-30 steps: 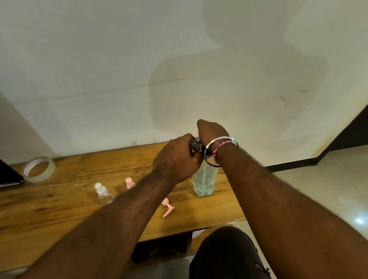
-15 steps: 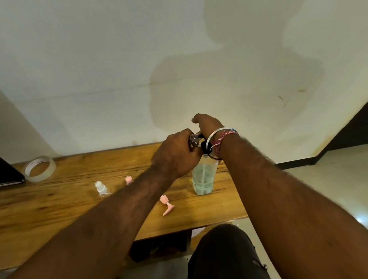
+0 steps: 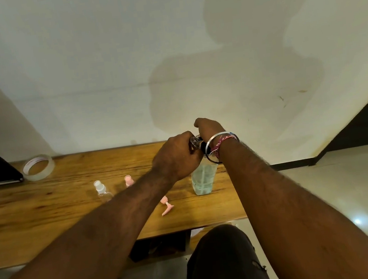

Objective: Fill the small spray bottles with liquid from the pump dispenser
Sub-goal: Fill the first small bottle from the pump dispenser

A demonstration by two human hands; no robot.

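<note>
The pump dispenser [image 3: 204, 179] is a see-through plastic bottle with pale green liquid, standing near the right end of the wooden table [image 3: 47, 220]. Its top is hidden by both hands. The left hand [image 3: 177, 156] is curled around something small and shiny; the right hand [image 3: 208, 127] presses on top. A clear spray bottle [image 3: 101, 190] and pink pieces [image 3: 167, 206] lie nearby, partly behind the arm.

1. Dispenser [image 3: 204, 179]: clear bottle of pale green liquid, upright near the table's right front; its top is hidden
2. Clear spray bottle [image 3: 101, 190]: white-capped, standing left of it
3. Pink-capped bottle [image 3: 128, 180]: mostly hidden
4. Pink pump head [image 3: 167, 207]: lying loose
</note>
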